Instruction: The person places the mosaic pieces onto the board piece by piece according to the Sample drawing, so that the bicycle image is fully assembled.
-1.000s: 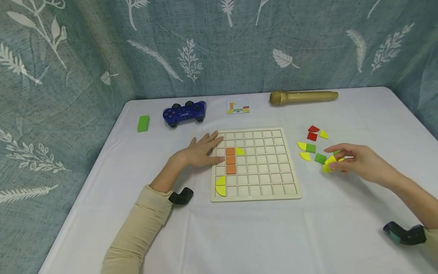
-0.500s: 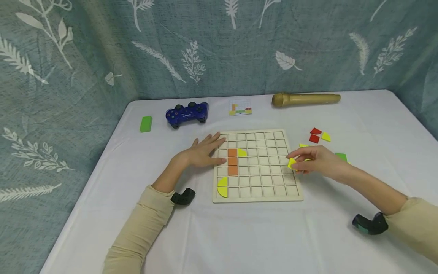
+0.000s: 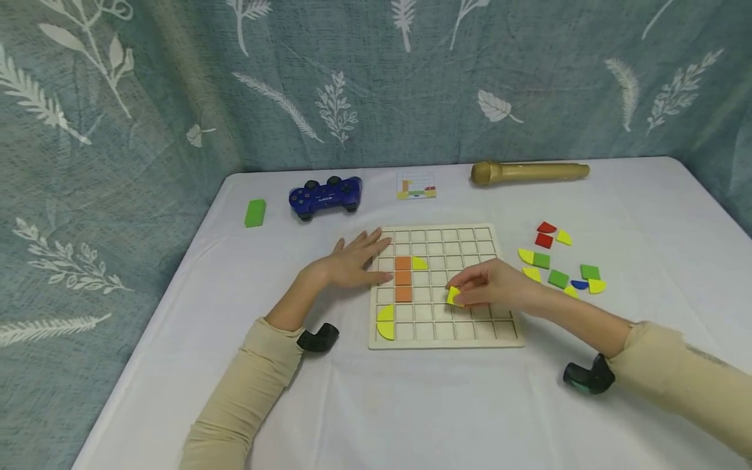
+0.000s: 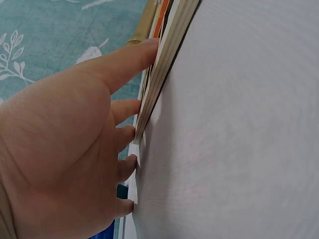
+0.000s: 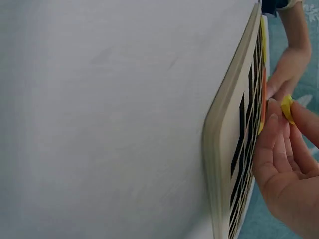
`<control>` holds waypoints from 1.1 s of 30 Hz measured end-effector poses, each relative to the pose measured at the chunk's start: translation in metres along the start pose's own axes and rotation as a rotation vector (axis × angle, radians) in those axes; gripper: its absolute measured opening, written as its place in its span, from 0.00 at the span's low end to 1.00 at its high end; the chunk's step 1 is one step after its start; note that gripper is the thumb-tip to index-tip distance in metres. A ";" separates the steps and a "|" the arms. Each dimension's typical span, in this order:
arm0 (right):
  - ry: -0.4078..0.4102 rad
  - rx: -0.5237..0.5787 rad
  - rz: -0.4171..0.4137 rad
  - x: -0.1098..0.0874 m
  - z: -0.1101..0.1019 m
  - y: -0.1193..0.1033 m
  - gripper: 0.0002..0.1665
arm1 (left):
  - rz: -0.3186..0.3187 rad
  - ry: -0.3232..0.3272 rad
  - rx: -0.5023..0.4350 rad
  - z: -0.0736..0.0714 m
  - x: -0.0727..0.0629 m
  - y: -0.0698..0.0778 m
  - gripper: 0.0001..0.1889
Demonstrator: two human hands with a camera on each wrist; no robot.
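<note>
My left hand (image 3: 352, 264) rests with spread, straight fingers on the left edge of a wooden grid board (image 3: 423, 314). In the left wrist view its thumb (image 4: 132, 59) and index finger touch the board's edge. My right hand (image 3: 496, 286) is above the board's middle and pinches a yellow tile (image 3: 453, 296) between thumb and fingers; the fingers partly hide it. Set in the board are orange square tiles (image 3: 403, 279) in a column, a yellow quarter-round tile (image 3: 420, 263) beside the top one, and two yellow quarter-rounds (image 3: 385, 322) at lower left.
Loose tiles lie right of the board: red ones (image 3: 544, 241), green squares (image 3: 558, 279), yellow quarter-rounds (image 3: 596, 286) and a blue piece (image 3: 579, 284). Behind the board are a blue game controller (image 3: 326, 197), a pattern card (image 3: 416, 185) and a gold microphone (image 3: 529, 173). A green block (image 3: 255, 213) lies far left.
My right hand has moved left from the loose tiles to over the board, carrying the yellow tile. The blue piece has come into sight. My left hand stays on the board's edge.
</note>
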State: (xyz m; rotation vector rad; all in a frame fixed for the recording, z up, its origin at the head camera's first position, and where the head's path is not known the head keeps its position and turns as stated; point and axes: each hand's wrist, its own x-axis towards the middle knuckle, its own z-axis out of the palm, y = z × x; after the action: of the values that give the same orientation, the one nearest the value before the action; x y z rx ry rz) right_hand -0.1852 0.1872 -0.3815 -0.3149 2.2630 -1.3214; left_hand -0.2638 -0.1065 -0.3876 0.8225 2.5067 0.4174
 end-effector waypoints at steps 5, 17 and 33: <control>-0.039 0.036 0.008 0.007 0.010 -0.005 0.20 | -0.004 -0.004 -0.002 0.000 0.001 0.002 0.43; -0.054 -0.027 0.009 0.023 0.031 -0.023 0.15 | -0.023 -0.001 0.012 0.000 0.002 0.003 0.43; -0.075 -0.055 -0.004 0.034 0.053 -0.036 0.09 | -0.018 -0.002 0.013 0.001 0.003 -0.002 0.43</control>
State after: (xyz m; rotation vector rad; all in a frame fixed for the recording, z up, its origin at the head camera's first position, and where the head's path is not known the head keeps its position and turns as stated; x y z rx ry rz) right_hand -0.1880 0.1151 -0.3824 -0.3816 2.2402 -1.2298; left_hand -0.2668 -0.1061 -0.3907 0.8044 2.5151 0.3949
